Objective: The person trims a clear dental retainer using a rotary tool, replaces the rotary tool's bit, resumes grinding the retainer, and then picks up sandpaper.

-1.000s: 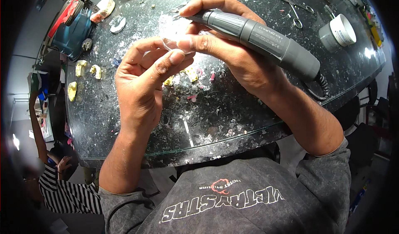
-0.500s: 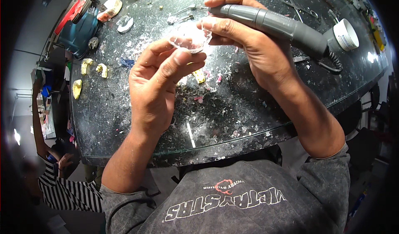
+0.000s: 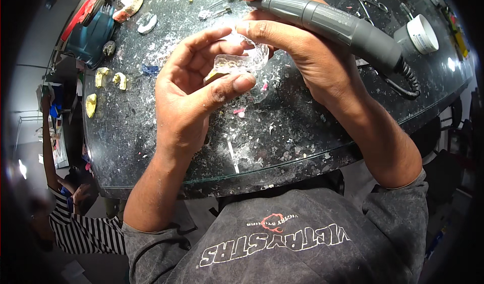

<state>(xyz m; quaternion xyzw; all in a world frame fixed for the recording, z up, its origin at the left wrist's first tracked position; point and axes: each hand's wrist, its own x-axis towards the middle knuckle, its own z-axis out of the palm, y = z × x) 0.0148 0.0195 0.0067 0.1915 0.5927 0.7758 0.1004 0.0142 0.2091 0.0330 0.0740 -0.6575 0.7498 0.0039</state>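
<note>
My left hand (image 3: 181, 97) holds a clear moulded plastic arch (image 3: 242, 62) between thumb and fingers, lit brightly from above. My right hand (image 3: 310, 57) grips a grey rotary handpiece (image 3: 327, 24) with a coiled cord, while its thumb tip reaches the top of the clear piece. The handpiece's tip end points left, above the piece. A small metal tool (image 3: 224, 9) shows near that end. Below and around my hands, the dark, speckled bench (image 3: 267, 132) is strewn with white debris and pink bits.
A teal-and-red machine (image 3: 83, 34), cast models (image 3: 128, 6), a white ring (image 3: 147, 22) and yellow fragments (image 3: 101, 77) lie at left. Scissors (image 3: 363, 4) and a white cup (image 3: 423, 34) are at back right. A co-worker in a striped top (image 3: 85, 233) is at lower left.
Both hands have shifted rightward. The clear piece has turned so its arch and near side show more; my left thumb has swung lower and right across its near edge.
</note>
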